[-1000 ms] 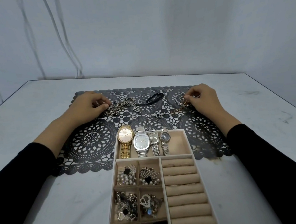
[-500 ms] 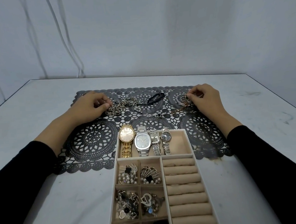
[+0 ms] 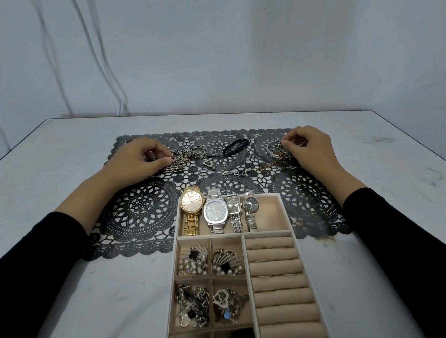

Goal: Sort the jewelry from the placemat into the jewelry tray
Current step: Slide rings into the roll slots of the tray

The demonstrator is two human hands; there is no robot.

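On placemat: L hand still grips chains, R hand bangles.

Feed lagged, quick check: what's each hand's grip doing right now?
Left hand: fingers curled, pinching the chain pile on the placemat.
Right hand: fingers curled, pinching the silver rings.

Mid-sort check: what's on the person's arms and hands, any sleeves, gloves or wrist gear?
Both arms wear long plain black sleeves, left sleeve and right sleeve, ending partway up the forearms. The left hand and right hand are bare: no gloves, and no ring, watch or bracelet shows on the visible fingers or wrists.
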